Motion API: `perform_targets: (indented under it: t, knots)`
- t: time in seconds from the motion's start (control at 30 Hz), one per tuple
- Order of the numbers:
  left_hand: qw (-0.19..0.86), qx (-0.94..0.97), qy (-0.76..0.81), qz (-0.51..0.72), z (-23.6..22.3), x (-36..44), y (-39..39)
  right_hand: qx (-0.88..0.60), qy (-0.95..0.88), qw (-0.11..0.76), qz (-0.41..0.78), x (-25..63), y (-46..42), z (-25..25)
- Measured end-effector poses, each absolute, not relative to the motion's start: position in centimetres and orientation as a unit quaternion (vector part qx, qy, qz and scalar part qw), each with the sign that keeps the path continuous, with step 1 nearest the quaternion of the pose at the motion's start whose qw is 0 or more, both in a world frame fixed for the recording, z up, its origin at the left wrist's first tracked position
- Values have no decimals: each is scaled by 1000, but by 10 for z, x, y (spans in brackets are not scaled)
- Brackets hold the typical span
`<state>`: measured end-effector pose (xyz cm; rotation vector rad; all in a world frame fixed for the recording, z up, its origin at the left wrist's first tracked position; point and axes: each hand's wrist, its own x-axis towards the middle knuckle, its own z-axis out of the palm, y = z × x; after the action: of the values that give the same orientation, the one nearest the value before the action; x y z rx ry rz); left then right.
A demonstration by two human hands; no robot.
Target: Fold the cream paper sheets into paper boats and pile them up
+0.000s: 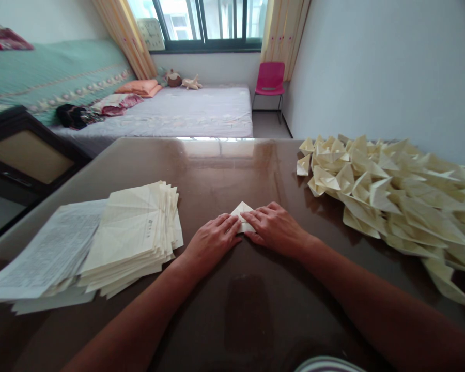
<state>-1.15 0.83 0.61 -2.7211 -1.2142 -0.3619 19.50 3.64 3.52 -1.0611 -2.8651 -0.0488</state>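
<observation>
A small piece of folded paper [242, 209], cream-coloured with a pointed top, lies on the brown table between my two hands. My left hand [215, 235] grips its left side, fingers on top and thumb by the near edge. On the opposite side, my right hand [273, 227] has its fingers over the paper and its thumb near the lower edge. The fingertips of both hands almost meet and cover part of the paper's middle.
Left of my hands lies a stack of creased cream sheets [126, 222], beside printed sheets [62, 248]. Many folded paper boats [387, 196] are heaped along the table's right side. Beyond the glossy table [225, 175] are a bed [213, 111] and a pink chair [270, 78].
</observation>
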Motion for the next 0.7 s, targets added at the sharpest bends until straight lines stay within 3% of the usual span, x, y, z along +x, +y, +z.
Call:
perform_targets:
  t: [0.4, 0.7]
  knots:
    - [-13, -901, -398, -173, 13, -21, 15, -346, -938, 26, 25, 202, 41, 44]
    - [14, -900, -423, -108, 16, -15, 13, -335, -941, 42, 18, 204, 45, 37]
